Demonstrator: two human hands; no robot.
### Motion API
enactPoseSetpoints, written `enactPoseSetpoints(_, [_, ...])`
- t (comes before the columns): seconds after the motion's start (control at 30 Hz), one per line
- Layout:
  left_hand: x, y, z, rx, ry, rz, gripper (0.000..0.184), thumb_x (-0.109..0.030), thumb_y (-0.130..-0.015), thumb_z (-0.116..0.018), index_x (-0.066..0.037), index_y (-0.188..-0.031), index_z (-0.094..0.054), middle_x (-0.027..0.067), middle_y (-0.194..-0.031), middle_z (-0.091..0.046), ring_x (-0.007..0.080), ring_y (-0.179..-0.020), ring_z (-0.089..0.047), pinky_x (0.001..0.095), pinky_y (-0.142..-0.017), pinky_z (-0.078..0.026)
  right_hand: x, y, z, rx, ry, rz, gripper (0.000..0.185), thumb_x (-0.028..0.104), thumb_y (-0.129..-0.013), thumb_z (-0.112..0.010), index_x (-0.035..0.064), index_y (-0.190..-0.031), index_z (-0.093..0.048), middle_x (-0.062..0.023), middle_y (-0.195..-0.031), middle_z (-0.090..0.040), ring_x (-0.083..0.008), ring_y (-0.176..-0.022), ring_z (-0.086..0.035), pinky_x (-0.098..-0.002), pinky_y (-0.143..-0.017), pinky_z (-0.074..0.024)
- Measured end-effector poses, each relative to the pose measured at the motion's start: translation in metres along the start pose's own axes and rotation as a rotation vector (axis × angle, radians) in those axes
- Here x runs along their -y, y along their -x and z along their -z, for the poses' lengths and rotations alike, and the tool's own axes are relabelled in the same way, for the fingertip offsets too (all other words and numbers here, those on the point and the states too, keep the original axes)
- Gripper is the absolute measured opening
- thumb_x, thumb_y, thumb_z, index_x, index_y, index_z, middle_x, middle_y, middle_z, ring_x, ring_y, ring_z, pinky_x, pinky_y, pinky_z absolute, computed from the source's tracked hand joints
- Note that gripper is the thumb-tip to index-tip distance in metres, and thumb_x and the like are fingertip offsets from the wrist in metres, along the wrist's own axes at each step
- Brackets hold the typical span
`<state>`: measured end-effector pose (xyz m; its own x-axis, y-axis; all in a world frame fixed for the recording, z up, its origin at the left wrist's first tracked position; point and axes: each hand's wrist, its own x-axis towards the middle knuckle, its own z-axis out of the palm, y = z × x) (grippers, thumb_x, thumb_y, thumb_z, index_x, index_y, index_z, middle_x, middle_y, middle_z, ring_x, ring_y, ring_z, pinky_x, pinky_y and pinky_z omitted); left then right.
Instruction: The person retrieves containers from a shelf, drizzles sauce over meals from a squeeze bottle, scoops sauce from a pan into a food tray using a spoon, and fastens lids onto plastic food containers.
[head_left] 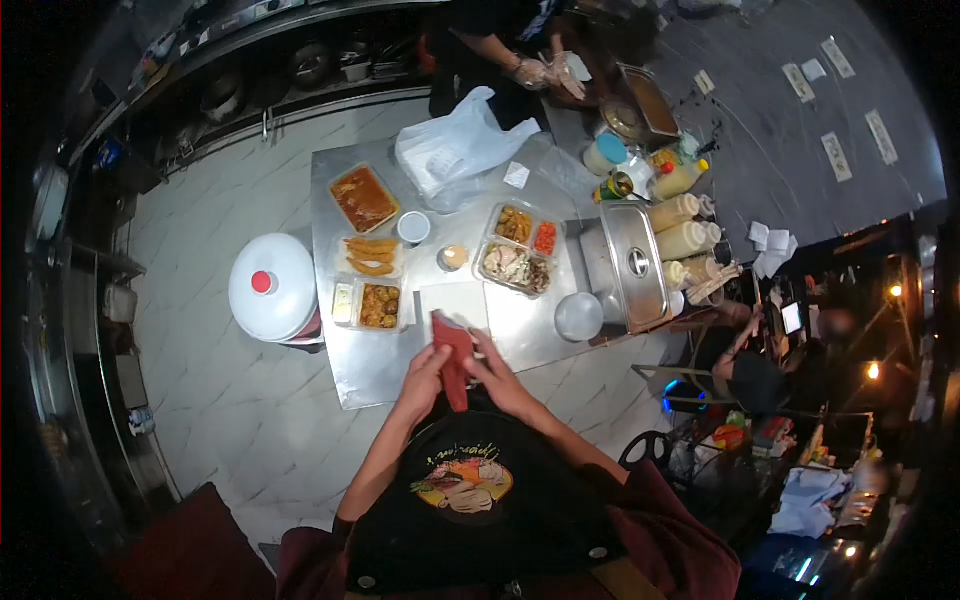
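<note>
Between my two hands, at the near edge of the steel table [365, 385], is a folded red cloth-like piece [453, 362]. My left hand [427, 370] grips its left side, and my right hand [490, 368] grips its right side. Just beyond them lies a pale flat sheet [455, 300]. To the left sit an open container of stew and rice [380, 305], one with fried strips [370, 256] and a tray of red sauce [363, 198]. Ahead are a small cup of orange sauce [453, 257] and a lidded cup [413, 227]. A divided food container [519, 250] is at the right.
A white plastic bag [455, 150] lies at the table's far side. Sauce bottles [683, 240] and a steel lidded pan [637, 262] stand right. A large white drum [272, 288] is left. Beyond the table, a co-worker's gloved hands [550, 76] hold something pale.
</note>
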<state>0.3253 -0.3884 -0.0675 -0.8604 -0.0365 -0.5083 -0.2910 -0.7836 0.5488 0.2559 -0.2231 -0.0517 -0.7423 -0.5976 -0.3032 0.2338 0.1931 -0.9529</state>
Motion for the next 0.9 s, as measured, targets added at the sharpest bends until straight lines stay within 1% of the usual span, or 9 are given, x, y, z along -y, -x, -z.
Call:
enactPoseSetpoints(0.13, [0.035, -0.022, -0.036, -0.015, -0.772, -0.413, 0.031, -0.029, -0.104, -0.060, -0.001, -0.114, -0.068, 0.0054, -0.107, -0.063, 0.0146, -0.094, -0.060, 0.0289, -0.084, -0.049, -0.007, 0.016, 0.031, -0.019, -0.070, 0.110, 0.047, 0.024, -0.104, -0.060, 0.0048, -0.145, -0.046, -0.0064, -0.129, -0.059, -0.0132, -0.114, -0.056, -0.0308, -0.096, -0.0480])
enactPoseSetpoints(0.17, [0.052, -0.035, -0.031, 0.016, -0.794, -0.467, 0.034, -0.031, -0.105, -0.059, 0.000, -0.112, -0.070, 0.0049, -0.098, -0.061, 0.0155, -0.081, -0.058, 0.0293, -0.076, -0.049, -0.008, 0.023, 0.055, 0.005, -0.102, -0.129, 0.047, 0.024, -0.105, -0.060, 0.0041, -0.145, -0.047, -0.0049, -0.122, -0.064, -0.0113, -0.112, -0.058, -0.0297, -0.097, -0.0480])
enactPoseSetpoints(0.27, [0.059, -0.032, -0.059, -0.063, -0.637, -0.124, 0.035, -0.032, -0.105, -0.058, 0.000, -0.111, -0.071, 0.0069, -0.097, -0.060, 0.0202, -0.079, -0.055, 0.0327, -0.075, -0.049, -0.007, 0.047, 0.118, -0.140, -0.192, -0.113, 0.043, 0.023, -0.104, -0.060, 0.0044, -0.142, -0.051, -0.0042, -0.119, -0.066, -0.0108, -0.111, -0.059, -0.0285, -0.097, -0.0474])
enactPoseSetpoints(0.4, [0.086, -0.055, -0.051, -0.348, -1.059, -0.574, 0.028, -0.020, -0.094, -0.072, 0.001, -0.113, -0.069, 0.0140, -0.103, -0.067, 0.0261, -0.088, -0.064, 0.0350, -0.078, -0.052, 0.022, 0.077, 0.233, -0.559, 0.262, 0.154, 0.044, 0.027, -0.104, -0.058, 0.0006, -0.139, -0.056, -0.0116, -0.127, -0.064, -0.0191, -0.118, -0.058, -0.0342, -0.103, -0.0452])
enactPoseSetpoints(0.47, [0.077, -0.053, -0.067, -0.529, -1.151, -0.590, 0.032, -0.013, -0.087, -0.076, 0.001, -0.115, -0.068, 0.0172, -0.106, -0.068, 0.0297, -0.095, -0.066, 0.0369, -0.083, -0.053, 0.017, 0.070, 0.290, -0.785, 0.356, 0.225, 0.043, 0.029, -0.105, -0.056, 0.0009, -0.138, -0.056, -0.0131, -0.125, -0.066, -0.0205, -0.116, -0.061, -0.0358, -0.102, -0.0461])
enactPoseSetpoints(0.53, [0.074, -0.058, -0.063, -0.611, -1.275, -0.664, 0.036, -0.015, -0.086, -0.077, 0.001, -0.116, -0.067, 0.0185, -0.110, -0.067, 0.0335, -0.103, -0.063, 0.0410, -0.092, -0.050, 0.017, 0.051, 0.337, -0.786, 0.545, 0.252, 0.046, 0.030, -0.105, -0.054, -0.0016, -0.138, -0.054, -0.0251, -0.124, -0.064, -0.0411, -0.113, -0.061, -0.0457, -0.101, -0.0444])
enactPoseSetpoints(0.67, [0.069, -0.065, -0.061, -0.793, -1.587, -0.671, 0.056, -0.027, -0.081, -0.082, 0.002, -0.125, -0.062, 0.0226, -0.122, -0.061, 0.0398, -0.116, -0.056, 0.0470, -0.100, -0.046, 0.053, 0.044, 0.328, -0.787, 1.123, 0.009, 0.044, 0.027, -0.100, -0.060, -0.0002, -0.134, -0.055, -0.0239, -0.129, -0.058, -0.0422, -0.122, -0.051, -0.0462, -0.105, -0.0408])
enactPoseSetpoints(0.77, [0.066, -0.074, -0.061, -0.851, -1.603, -0.514, 0.070, -0.035, -0.078, -0.083, 0.005, -0.130, -0.057, 0.0250, -0.129, -0.056, 0.0422, -0.122, -0.052, 0.0486, -0.105, -0.044, 0.025, 0.028, 0.314, -0.533, 0.734, 0.376, 0.034, 0.018, -0.098, -0.063, 0.0017, -0.127, -0.061, -0.0215, -0.118, -0.064, -0.0350, -0.111, -0.061, -0.0420, -0.098, -0.0474])
enactPoseSetpoints(0.9, [0.078, -0.095, -0.060, -0.981, -1.716, -0.374, 0.099, -0.051, -0.074, -0.083, 0.011, -0.141, -0.044, 0.0331, -0.138, -0.048, 0.0452, -0.130, -0.047, 0.0485, -0.107, -0.044, -0.046, -0.021, 0.210, 0.122, 0.065, 0.053, 0.030, 0.011, -0.101, -0.059, 0.0006, -0.129, -0.063, -0.0107, -0.101, -0.071, -0.0152, -0.089, -0.068, -0.0314, -0.079, -0.0572])
